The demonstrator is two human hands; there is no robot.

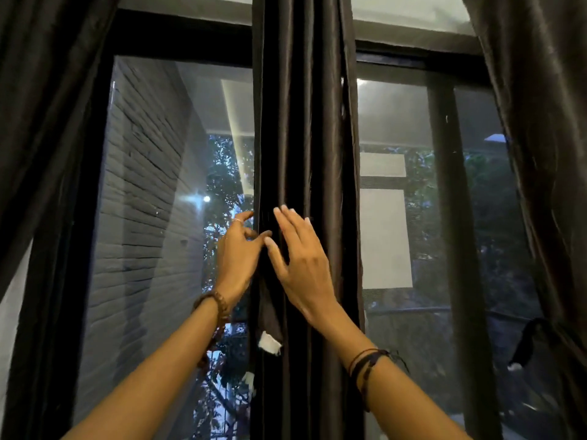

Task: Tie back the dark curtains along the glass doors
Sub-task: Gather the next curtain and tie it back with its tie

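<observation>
The middle curtain (305, 154) hangs straight down in a tight bunch between the two glass doors (152, 217). A dark tie strip (270, 319) with a white end hangs down its left side, just under your hands.

Your right hand (301, 258) lies flat on the front of the bunch. Its fingers are straight and spread, so it is touching the cloth, not grabbing it. Your left hand (236, 252) is at the left edge of the bunch. Its fingers curl toward the cloth, and the thumb and one finger come close together at the edge. You cannot tell if they are pinching anything. The two hands are just beside each other.

There is a bead bracelet (219, 304) on your left wrist and dark cords (365, 363) on your right wrist.

Another curtain (546, 154) hangs on the right, with its own dark tie (524, 347) dangling. One more curtain (41, 122) hangs on the left.
</observation>
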